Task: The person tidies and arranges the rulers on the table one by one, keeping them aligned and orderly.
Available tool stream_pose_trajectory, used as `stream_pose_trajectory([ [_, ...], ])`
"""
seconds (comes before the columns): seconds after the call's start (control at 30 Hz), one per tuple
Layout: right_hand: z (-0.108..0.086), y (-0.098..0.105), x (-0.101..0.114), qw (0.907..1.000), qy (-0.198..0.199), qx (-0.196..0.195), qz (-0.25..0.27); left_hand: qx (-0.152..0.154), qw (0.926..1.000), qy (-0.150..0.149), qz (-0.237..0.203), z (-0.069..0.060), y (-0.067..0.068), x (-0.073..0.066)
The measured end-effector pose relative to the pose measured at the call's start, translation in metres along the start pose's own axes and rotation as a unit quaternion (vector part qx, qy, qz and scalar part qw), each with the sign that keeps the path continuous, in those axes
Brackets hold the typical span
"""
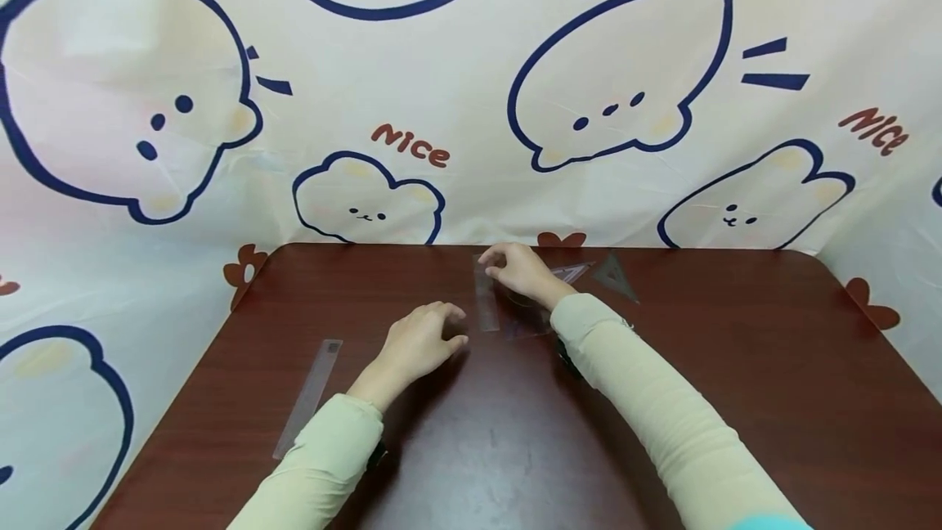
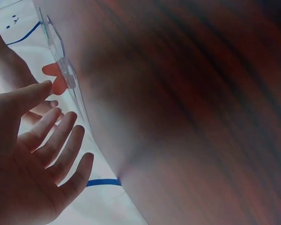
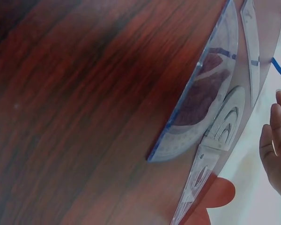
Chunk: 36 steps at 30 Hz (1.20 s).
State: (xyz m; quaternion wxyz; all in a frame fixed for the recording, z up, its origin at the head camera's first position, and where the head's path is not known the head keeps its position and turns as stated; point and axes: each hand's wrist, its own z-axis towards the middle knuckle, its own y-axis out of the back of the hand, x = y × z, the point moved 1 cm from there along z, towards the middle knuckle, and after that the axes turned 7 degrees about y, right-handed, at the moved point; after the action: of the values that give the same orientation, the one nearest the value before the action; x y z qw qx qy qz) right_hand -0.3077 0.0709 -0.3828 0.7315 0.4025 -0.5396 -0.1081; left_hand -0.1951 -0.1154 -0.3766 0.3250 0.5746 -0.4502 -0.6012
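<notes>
In the head view my right hand [image 1: 524,275] hovers around the upper part of a short clear ruler [image 1: 486,309], fingers loosely bent; contact cannot be told. A clear protractor [image 1: 528,328] lies partly hidden below that hand, with a clear set square [image 1: 570,272] behind its wrist. My left hand [image 1: 421,342], relaxed and holding nothing, is left of and nearer than the short ruler; the left wrist view shows its palm [image 2: 23,183] and spread fingers. In the right wrist view the blue-edged protractor [image 3: 192,110] lies beside a clear piece with curved cutouts [image 3: 227,123].
A long clear ruler [image 1: 309,399] lies at the left beside my left forearm. A greenish set square [image 1: 616,278] lies right of my right hand. The brown table [image 1: 736,366] meets a patterned cloth [image 1: 471,88] at its far edge.
</notes>
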Motion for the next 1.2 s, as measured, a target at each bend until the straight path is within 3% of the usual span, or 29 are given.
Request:
stream_pose_trajectory([
  [0.27, 0.006, 0.001, 0.0, 1.0, 0.0, 0.007, 0.001, -0.005, 1.0, -0.007, -0.002, 0.013, -0.008, -0.01],
  [0.7, 0.017, 0.005, -0.007, 0.9999, -0.001, 0.008, 0.006, -0.003, 0.9999, -0.011, -0.007, 0.019, -0.014, -0.012],
  [1.03, 0.024, 0.007, -0.014, 0.9996, -0.021, 0.015, -0.009, 0.031, 0.9982, 0.016, -0.049, 0.022, -0.013, -0.015],
  [1.2, 0.03, 0.006, -0.017, 0.9998, -0.007, 0.016, -0.006, 0.016, 0.999, 0.018, -0.037, 0.026, -0.015, -0.019],
])
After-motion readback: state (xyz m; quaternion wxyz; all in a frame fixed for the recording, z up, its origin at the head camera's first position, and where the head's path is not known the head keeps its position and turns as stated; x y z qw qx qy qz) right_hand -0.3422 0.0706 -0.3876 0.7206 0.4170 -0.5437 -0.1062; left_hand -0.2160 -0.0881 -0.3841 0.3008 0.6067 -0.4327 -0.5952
